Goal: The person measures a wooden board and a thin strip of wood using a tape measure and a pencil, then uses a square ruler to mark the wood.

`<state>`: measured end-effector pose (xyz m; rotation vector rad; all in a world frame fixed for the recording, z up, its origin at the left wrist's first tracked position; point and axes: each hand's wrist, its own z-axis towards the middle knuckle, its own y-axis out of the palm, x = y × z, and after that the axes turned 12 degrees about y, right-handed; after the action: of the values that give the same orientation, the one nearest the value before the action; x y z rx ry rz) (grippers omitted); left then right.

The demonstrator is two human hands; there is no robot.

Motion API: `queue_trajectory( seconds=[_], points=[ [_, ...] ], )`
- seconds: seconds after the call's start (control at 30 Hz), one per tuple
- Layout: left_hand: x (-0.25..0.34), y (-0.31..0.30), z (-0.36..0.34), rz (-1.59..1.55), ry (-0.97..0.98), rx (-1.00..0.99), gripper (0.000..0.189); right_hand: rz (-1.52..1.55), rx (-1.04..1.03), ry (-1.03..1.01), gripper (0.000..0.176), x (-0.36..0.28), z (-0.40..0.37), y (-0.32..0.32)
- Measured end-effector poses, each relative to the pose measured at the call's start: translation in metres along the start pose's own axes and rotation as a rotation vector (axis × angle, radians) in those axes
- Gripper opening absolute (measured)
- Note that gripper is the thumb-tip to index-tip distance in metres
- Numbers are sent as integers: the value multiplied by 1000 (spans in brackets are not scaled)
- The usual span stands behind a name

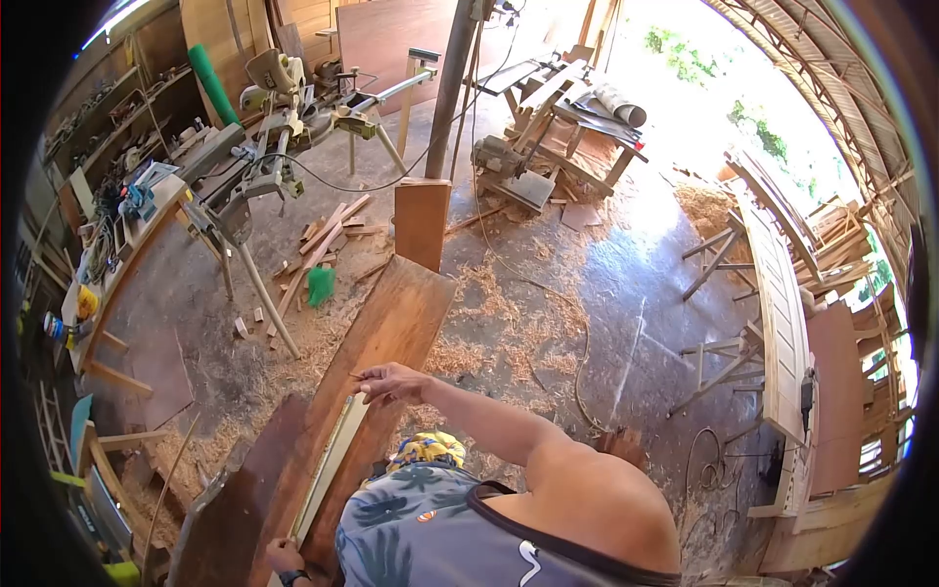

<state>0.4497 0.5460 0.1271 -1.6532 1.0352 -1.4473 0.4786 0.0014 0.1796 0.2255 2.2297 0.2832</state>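
A long brown wooden board (388,315) slants away from me, its near part beside my body. Along it lies a pale yellow strip (331,464) that looks like a tape measure blade. My right hand (393,384) is closed, fingertips pinching the strip's far end over the board. A small thin thing shows by those fingertips, too small to name. Near the bottom edge, my left hand (285,556), with a dark watch on its wrist, is closed at the strip's near end; its fingers are partly hidden. A darker, rough-edged slab (235,489) lies left of the board.
An upright wood block (421,223) stands at the board's far end. Wood shavings (489,293) and a cable (577,323) lie on the floor. A miter saw on a stand (279,127) is back left. At right, a pale panel (780,323) rests on trestles.
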Motion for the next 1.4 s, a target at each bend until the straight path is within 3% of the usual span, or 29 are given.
queue_trajectory(
  seconds=[0.07,0.13,0.23,0.33,0.4,0.47,0.53,0.57,0.6,0.63,0.67,0.7,0.73,0.77,0.83,0.9,1.07,1.13,1.4],
  points=[
    [0,1,0,-17,-10,8,11,109,-45,-73,45,1,2,-3],
    [0,0,-2,-46,48,29,10,-350,136,-54,47,-3,10,-7],
    [-12,9,0,-5,104,106,12,-346,136,95,53,-16,14,-2],
    [-15,10,2,-11,71,74,12,-254,-11,42,56,-15,35,3],
    [-12,10,-3,-5,68,99,13,-308,23,-42,50,-15,40,9],
    [0,6,-6,8,53,131,14,-495,79,-280,44,-6,57,11],
    [7,-2,-11,13,20,46,15,-638,61,-330,38,-5,69,5],
    [-30,16,0,92,98,17,23,-782,52,-386,31,-9,76,1],
    [-7,9,-5,114,86,87,31,-799,33,-232,26,-12,84,-1],
    [31,-11,-14,22,128,134,35,-728,-52,-131,26,-20,87,-1],
    [15,-3,-10,120,138,124,36,-669,-68,-85,26,-19,88,-3],
    [48,-23,-11,-36,-27,32,35,-644,-61,-86,28,-17,92,-5],
    [32,-16,-10,5,59,39,31,-663,-64,-70,23,-6,111,-12],
    [29,-18,-5,89,11,-61,26,-550,-131,-35,19,-5,109,-14],
    [-3,0,-9,123,128,57,16,-392,-222,-133,15,0,109,-28],
    [10,-5,-11,94,87,50,12,-362,-218,-89,16,-4,96,-27],
    [27,-16,-11,70,96,50,13,-414,-168,-134,15,-17,83,-15],
    [26,-16,-13,59,73,52,16,-658,-101,-216,14,-17,82,-14],
    [25,-15,-13,45,76,56,17,-614,-89,-194,14,-12,73,-11]
  ],
)
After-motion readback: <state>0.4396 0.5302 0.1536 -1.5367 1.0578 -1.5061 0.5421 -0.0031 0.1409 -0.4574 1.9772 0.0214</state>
